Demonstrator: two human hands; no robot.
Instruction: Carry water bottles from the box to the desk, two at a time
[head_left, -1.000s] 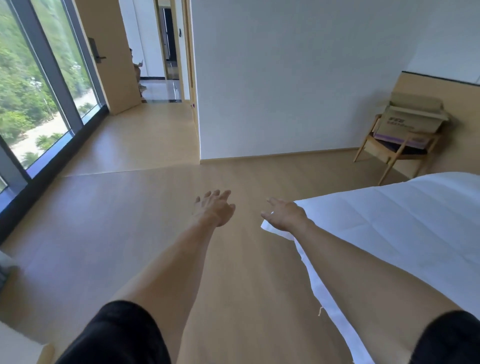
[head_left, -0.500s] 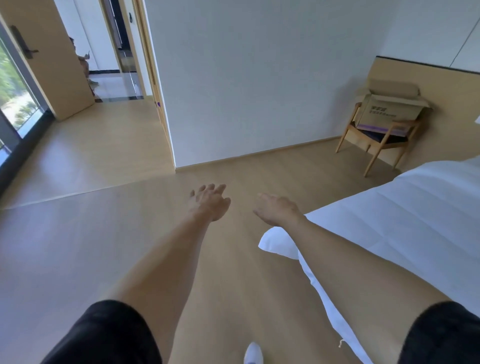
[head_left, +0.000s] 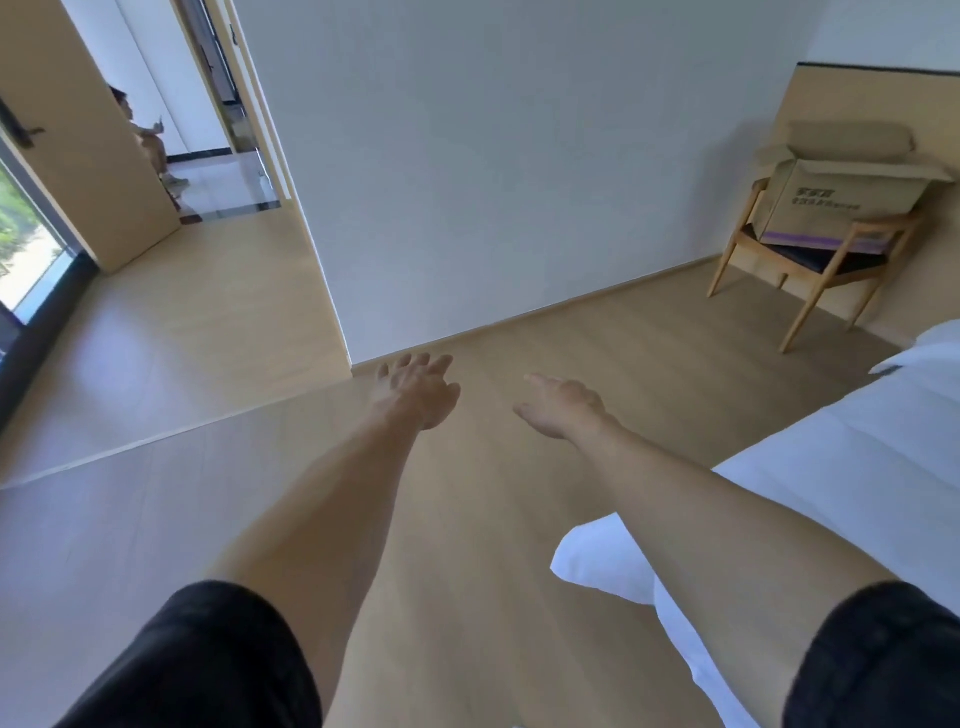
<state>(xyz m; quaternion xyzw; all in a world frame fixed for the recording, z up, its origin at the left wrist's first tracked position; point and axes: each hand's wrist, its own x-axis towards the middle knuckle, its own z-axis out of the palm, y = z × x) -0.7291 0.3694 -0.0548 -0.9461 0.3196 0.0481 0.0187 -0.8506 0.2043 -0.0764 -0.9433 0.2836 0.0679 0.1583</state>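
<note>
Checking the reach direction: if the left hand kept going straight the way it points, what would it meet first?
Probably the white wall near its corner; nothing stands between it and the open, empty left hand. Depth is uncertain.

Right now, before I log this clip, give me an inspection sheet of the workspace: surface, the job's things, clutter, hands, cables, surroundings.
Surface: light wood floor; no desk in view.
Job's things: open cardboard box sits on the seat of a wooden chair at the far right; its contents are hidden, no water bottles seen.
Clutter: nothing seen on the floor.
Hands: left hand and right hand both stretched forward in the air, fingers relaxed, holding nothing.
Cables: nothing seen.
Surroundings: bed with white bedding on the right; white wall ahead; open door and window at left; another person partly visible beyond the door.
</note>
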